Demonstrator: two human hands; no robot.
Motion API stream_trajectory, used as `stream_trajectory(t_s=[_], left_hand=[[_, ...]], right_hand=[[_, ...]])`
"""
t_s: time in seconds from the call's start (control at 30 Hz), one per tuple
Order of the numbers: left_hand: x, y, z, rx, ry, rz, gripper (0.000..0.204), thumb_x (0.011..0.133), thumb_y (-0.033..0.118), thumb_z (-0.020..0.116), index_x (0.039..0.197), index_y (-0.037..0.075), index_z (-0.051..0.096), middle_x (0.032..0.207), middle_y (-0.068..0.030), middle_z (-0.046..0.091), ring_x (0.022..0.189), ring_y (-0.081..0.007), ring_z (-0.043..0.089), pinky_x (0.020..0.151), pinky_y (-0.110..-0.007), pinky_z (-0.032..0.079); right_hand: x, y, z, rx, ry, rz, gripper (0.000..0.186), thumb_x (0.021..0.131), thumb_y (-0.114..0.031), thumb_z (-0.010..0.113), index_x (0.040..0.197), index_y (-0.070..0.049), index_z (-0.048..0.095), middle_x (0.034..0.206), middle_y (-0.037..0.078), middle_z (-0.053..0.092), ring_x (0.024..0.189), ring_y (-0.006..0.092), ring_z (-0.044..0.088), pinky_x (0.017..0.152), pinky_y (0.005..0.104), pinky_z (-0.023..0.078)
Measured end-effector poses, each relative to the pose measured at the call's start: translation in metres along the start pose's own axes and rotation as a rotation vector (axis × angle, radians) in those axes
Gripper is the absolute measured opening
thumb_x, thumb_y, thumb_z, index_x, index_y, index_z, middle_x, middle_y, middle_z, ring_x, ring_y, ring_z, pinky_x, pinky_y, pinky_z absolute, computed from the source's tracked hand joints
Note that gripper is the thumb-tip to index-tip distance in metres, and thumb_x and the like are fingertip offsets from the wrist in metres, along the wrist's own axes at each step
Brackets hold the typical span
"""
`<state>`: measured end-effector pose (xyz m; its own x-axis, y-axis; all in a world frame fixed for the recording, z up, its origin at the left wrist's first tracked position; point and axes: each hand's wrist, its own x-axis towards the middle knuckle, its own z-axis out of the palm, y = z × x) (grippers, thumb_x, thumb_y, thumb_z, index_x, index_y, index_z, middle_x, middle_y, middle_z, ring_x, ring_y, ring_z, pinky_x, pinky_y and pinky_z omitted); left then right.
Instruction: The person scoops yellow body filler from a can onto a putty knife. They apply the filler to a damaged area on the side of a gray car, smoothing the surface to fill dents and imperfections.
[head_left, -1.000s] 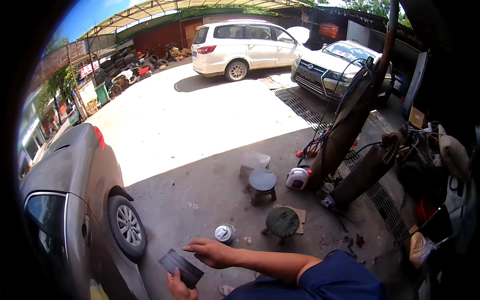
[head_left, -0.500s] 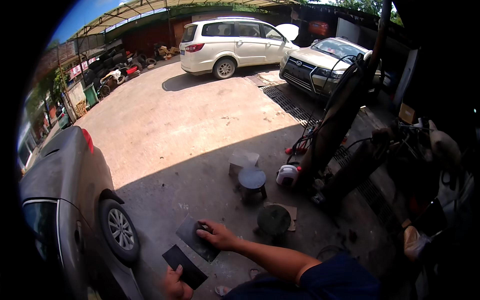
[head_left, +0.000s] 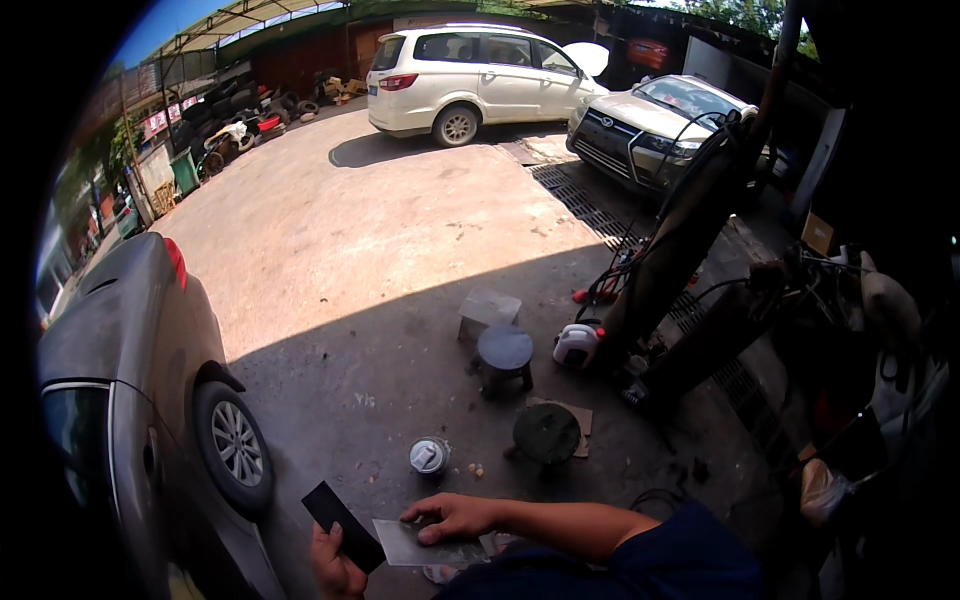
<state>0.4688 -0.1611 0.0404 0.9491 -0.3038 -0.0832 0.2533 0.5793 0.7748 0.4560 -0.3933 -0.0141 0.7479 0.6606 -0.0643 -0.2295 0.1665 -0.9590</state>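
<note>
My left hand (head_left: pixel 338 566), low in the picture, grips a dark rectangular sheet (head_left: pixel 335 510) that looks like sandpaper, its thumb on the face. To its right, my right hand (head_left: pixel 455 515) pinches a paler grey rectangular sheet (head_left: pixel 400 545), thumb on top and the other fingers partly bent over its far edge. The left edge of the grey sheet comes close to the dark one; whether they touch, I cannot tell. On the floor beyond my right hand stands a small round can (head_left: pixel 428 457) with a whitish top.
A grey car (head_left: pixel 130 340) stands close on my left. Round stools (head_left: pixel 545 433) and a low pale stool (head_left: pixel 489 308) stand ahead, near a white jug (head_left: pixel 577 345) and a dark post (head_left: pixel 680 240) with hoses. Two light cars (head_left: pixel 490 80) are parked farther off.
My right hand has come nearer, and its grey sheet now lies flatter and paler in the light. My left hand has tilted the dark sheet more upright. The can has come into sight.
</note>
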Motion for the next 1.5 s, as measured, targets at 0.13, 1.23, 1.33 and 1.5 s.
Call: stream_trajectory(t_s=[0.13, 1.23, 1.33, 1.5], left_hand=[[0.0, -0.015, -0.005, -0.005, -0.077, -0.054, 0.044, 0.093, 0.006, 0.044, 0.136, 0.0, 0.039, 0.129, -0.0158, 0.054, 0.114, -0.0279, 0.057, 0.099, -0.041, 0.045], [0.021, -0.046, -0.005, 0.363, 0.205, 0.068, 0.035, 0.089, -0.003, 0.05, 0.124, 0.0, 0.045, 0.111, -0.0103, 0.059, 0.098, -0.0181, 0.06, 0.088, -0.031, 0.049], [0.024, -0.054, -0.005, 0.424, 0.128, 0.045, 0.038, 0.089, -0.003, 0.051, 0.126, 0.0, 0.045, 0.112, -0.0099, 0.058, 0.096, -0.0183, 0.06, 0.09, -0.033, 0.049], [0.037, -0.047, 0.012, 0.624, -0.068, -0.037, 0.038, 0.089, -0.001, 0.053, 0.126, 0.0, 0.046, 0.11, -0.0098, 0.061, 0.097, -0.0175, 0.06, 0.089, -0.032, 0.049]], right_hand=[[0.018, -0.01, 0.008, -0.116, -0.033, 0.012, 0.056, 0.093, -0.037, 0.062, 0.129, 0.002, 0.047, 0.115, 0.01, 0.057, 0.108, 0.0151, 0.051, 0.095, 0.0311, 0.04], [0.044, 0.012, -0.027, -0.542, -0.006, -0.011, 0.033, 0.085, -0.028, 0.068, 0.082, 0.002, 0.054, 0.068, 0.014, 0.054, 0.063, 0.0223, 0.05, 0.059, 0.0369, 0.041], [0.035, 0.017, -0.035, -0.581, 0.018, -0.056, 0.034, 0.086, -0.028, 0.066, 0.08, 0.002, 0.052, 0.069, 0.016, 0.054, 0.063, 0.0281, 0.05, 0.059, 0.0392, 0.041], [0.019, 0.017, -0.054, -0.599, 0.134, -0.183, 0.033, 0.088, -0.029, 0.066, 0.081, 0.001, 0.052, 0.07, 0.016, 0.053, 0.066, 0.0285, 0.053, 0.06, 0.0394, 0.041]])
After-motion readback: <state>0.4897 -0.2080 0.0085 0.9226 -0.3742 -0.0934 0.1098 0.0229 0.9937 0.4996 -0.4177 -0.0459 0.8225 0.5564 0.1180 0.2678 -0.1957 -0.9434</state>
